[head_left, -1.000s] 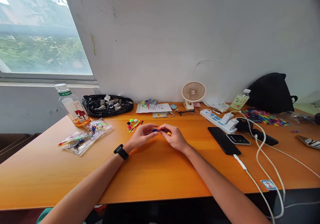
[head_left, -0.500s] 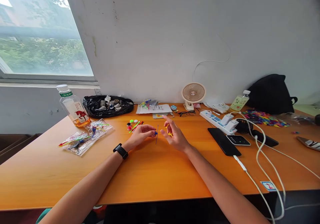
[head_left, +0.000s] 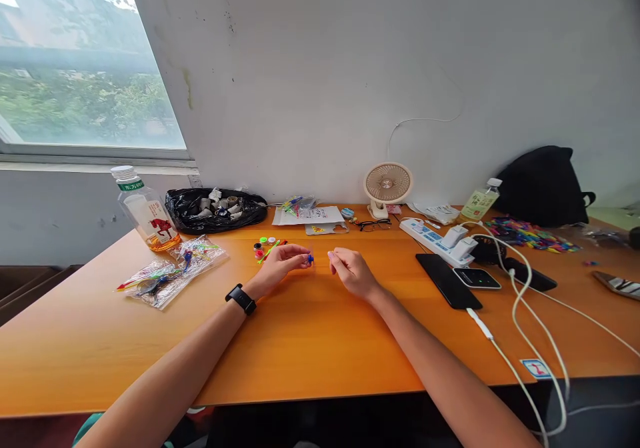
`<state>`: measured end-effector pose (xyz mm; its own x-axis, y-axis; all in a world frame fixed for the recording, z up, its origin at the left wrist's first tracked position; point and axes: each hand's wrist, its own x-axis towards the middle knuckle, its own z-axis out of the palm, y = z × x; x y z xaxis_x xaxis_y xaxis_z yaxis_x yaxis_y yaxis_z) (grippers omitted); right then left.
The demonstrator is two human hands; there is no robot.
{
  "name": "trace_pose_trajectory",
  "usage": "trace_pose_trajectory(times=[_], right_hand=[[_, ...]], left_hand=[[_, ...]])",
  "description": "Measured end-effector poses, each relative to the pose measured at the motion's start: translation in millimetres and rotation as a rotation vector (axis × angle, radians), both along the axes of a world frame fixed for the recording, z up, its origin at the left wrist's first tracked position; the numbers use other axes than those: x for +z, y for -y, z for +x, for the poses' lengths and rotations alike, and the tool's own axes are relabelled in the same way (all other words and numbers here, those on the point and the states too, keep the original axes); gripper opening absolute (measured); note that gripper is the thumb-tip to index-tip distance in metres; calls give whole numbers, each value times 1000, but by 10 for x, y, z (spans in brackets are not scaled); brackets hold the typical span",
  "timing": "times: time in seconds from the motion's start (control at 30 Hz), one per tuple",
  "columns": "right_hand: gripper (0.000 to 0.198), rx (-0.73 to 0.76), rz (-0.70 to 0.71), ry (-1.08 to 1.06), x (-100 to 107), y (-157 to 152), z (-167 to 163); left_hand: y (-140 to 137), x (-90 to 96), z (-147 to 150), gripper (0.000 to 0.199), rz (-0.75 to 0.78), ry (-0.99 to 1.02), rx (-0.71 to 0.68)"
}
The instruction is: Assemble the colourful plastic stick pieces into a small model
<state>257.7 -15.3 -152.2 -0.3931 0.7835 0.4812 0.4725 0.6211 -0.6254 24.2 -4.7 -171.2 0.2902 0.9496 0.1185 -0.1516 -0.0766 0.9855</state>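
My left hand [head_left: 280,265], with a black watch [head_left: 241,299] on its wrist, pinches a small blue plastic piece [head_left: 311,259] above the table [head_left: 305,341]. A faint blur stands at the piece's right end, where a thin blue blade showed before. Just right of it, apart from the piece, my right hand [head_left: 354,275] is closed with curled fingers. Whatever those fingers hold is hidden. Behind my left hand lie green and red plastic sticks [head_left: 274,251] and several small round pots, among them a red one [head_left: 259,255].
Left: clear plastic bags of parts [head_left: 165,287], a tea bottle [head_left: 149,216], a black bag [head_left: 200,223]. Behind: papers [head_left: 320,215], glasses [head_left: 374,225], a small fan [head_left: 387,185]. Right: a power strip [head_left: 425,233], black phone [head_left: 447,281], white cables [head_left: 520,305], colourful pieces [head_left: 530,233].
My right hand's fingers have curled in, and the yellow thing seen in them is out of sight. The thin blue blade on the left hand's piece has turned to a faint blur.
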Motion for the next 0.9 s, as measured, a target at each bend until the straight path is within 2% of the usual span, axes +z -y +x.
trace_pose_trajectory(times=[0.13,0.27,0.4,0.5,0.7,0.9], right_hand=[[53,-64,27,50,-24,1,-23],[51,-210,26,24,-42,-61,15],[29,-365,33,97,-68,-139,84],[16,-420,21,189,-120,-169,117],[11,-251,-75,279,-203,-162,107],[16,-140,9,282,-182,-136,74]], left_hand=[[-4,-23,2,39,-9,2,-14],[4,-29,12,40,-42,1,-10],[1,-46,17,45,-107,35,-25],[-22,-76,17,45,-116,44,-21],[-73,-113,26,41,-172,111,6],[-57,-94,8,41,-135,69,-52]])
